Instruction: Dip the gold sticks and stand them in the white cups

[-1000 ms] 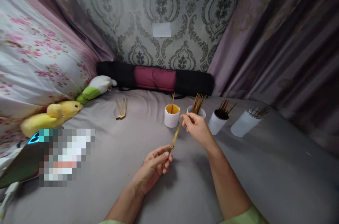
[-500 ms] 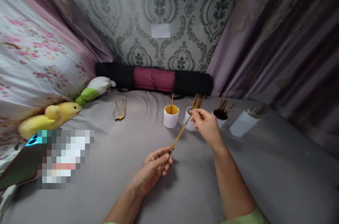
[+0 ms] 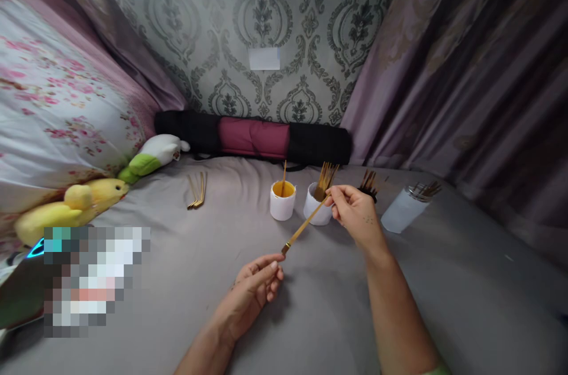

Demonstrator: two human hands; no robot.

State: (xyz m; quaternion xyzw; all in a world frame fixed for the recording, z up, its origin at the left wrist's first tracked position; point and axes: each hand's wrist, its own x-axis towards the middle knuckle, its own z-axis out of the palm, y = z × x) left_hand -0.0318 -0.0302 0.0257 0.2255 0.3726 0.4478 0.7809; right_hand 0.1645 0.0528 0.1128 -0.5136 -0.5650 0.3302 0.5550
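My right hand [image 3: 357,218] pinches the upper end of a gold utensil [image 3: 305,226], which slants down to the left. My left hand [image 3: 255,286] rests on the grey bed sheet [image 3: 177,292], thumb and fingers curled at the utensil's lower tip; whether they still grip it is unclear. Just behind the right hand stand a white cup [image 3: 316,209] holding gold cutlery and a white cup with a yellow inside [image 3: 283,200] holding one gold piece. A dark-lined cup [image 3: 367,188] is mostly hidden by the right hand.
A fourth white cup [image 3: 402,212] with cutlery leans at the right. Three or so gold pieces [image 3: 197,191] lie loose on the sheet. Plush toys [image 3: 89,200] and a floral pillow [image 3: 57,109] sit left, a black and maroon roll [image 3: 252,138] by the wall, curtains right.
My right hand has moved right and slightly back, drawing the gold utensil out through my left fingers, which have loosened around its lower tip. The view has tilted down a little.
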